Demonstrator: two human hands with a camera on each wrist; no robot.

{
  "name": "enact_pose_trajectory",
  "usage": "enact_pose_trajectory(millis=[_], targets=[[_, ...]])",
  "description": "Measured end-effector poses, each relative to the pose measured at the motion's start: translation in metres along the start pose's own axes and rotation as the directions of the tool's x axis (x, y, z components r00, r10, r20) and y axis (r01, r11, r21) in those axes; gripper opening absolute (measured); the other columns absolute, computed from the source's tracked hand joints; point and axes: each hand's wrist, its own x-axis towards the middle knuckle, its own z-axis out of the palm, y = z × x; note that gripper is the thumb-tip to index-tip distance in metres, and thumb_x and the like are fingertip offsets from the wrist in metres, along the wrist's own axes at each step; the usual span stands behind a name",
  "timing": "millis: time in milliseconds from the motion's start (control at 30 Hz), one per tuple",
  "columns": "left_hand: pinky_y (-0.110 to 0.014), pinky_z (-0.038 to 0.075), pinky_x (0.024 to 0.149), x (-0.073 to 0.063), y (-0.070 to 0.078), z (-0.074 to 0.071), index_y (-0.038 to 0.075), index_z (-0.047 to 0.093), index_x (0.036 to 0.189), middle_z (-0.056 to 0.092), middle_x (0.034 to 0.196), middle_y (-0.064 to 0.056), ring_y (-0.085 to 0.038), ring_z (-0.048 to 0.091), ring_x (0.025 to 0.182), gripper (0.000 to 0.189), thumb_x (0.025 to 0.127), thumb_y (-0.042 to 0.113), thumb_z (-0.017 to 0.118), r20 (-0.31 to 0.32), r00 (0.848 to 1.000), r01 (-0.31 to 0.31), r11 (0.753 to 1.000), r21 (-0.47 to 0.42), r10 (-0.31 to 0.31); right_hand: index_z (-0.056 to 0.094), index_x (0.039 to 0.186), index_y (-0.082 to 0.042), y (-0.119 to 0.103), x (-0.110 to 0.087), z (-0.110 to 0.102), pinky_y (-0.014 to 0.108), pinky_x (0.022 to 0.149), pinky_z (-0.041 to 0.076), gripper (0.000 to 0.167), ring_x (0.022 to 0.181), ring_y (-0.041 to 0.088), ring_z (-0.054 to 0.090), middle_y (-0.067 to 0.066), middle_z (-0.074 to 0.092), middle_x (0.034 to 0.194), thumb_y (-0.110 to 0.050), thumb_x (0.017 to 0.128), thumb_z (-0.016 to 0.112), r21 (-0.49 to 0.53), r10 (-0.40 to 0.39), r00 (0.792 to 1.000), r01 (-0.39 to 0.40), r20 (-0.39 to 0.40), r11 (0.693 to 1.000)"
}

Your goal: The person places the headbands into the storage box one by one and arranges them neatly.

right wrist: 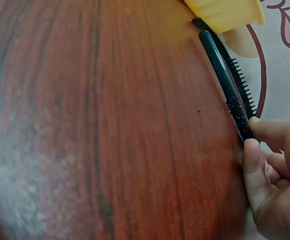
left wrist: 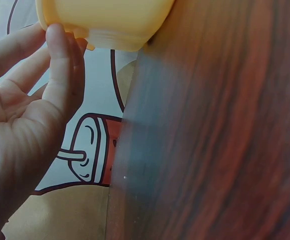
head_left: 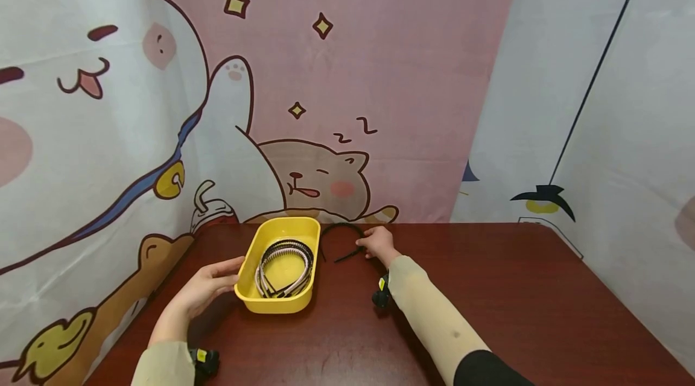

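Note:
A black toothed headband [head_left: 341,224] stands on the table right of a yellow plastic basin [head_left: 314,265]. My right hand [head_left: 379,243] pinches it by one arm between thumb and fingers; in the right wrist view, the grip is on the dark headband [right wrist: 222,70], its ends pointing towards the basin. My left hand [head_left: 203,286] is at the basin's left side, fingertips touching the outside below the rim, as the left wrist view shows with the hand [left wrist: 35,110] against the basin [left wrist: 110,25]. Inside the basin lie several headbands [head_left: 285,250], black and pale pinkish, overlapping in a loop.
The dark reddish-brown wooden table [head_left: 516,301] runs back to a cartoon-printed cloth backdrop [head_left: 412,102]. Its left edge lies close beside my left arm. Black wrist cameras [head_left: 382,292] sit on both wrists.

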Motion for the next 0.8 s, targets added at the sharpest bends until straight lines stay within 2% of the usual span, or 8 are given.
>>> enact_pose_trajectory(millis=[100, 400, 800], targets=[[-0.029, 0.050, 0.089, 0.001, 0.000, -0.001, -0.008, 0.034, 0.146, 0.038, 0.145, -0.030, -0.025, 0.058, 0.116, 0.057, 0.096, 0.007, 0.058, 0.002, 1.000, -0.006, 1.000, 0.005, 0.006, 0.065, 0.115, 0.007, 0.000, 0.000, -0.001, 0.028, 0.047, 0.053, 0.040, 0.045, 0.013, 0.056, 0.018, 0.066, 0.092, -0.008, 0.080, 0.077, -0.010, -0.008, 1.000, 0.008, -0.004, 1.000], [-0.028, 0.051, 0.087, -0.001, 0.000, -0.001, -0.010, 0.033, 0.145, 0.036, 0.145, -0.032, -0.019, 0.060, 0.111, 0.058, 0.096, 0.007, 0.059, 0.005, 1.000, -0.018, 1.000, 0.001, 0.018, 0.069, 0.106, 0.005, 0.005, -0.002, -0.004, 0.026, 0.042, 0.049, 0.029, 0.043, 0.013, 0.051, 0.012, 0.062, 0.072, -0.006, 0.080, 0.075, -0.008, -0.002, 1.000, 0.002, -0.025, 1.000], [-0.028, 0.051, 0.088, 0.000, 0.000, 0.000, -0.009, 0.033, 0.145, 0.037, 0.145, -0.031, -0.018, 0.060, 0.112, 0.058, 0.096, 0.008, 0.059, 0.002, 1.000, -0.015, 1.000, 0.007, 0.015, 0.071, 0.102, 0.005, 0.009, -0.012, -0.013, 0.024, 0.040, 0.047, 0.028, 0.042, 0.012, 0.047, 0.009, 0.061, 0.068, -0.003, 0.076, 0.071, 0.029, 0.000, 0.998, 0.002, -0.064, 1.000]])
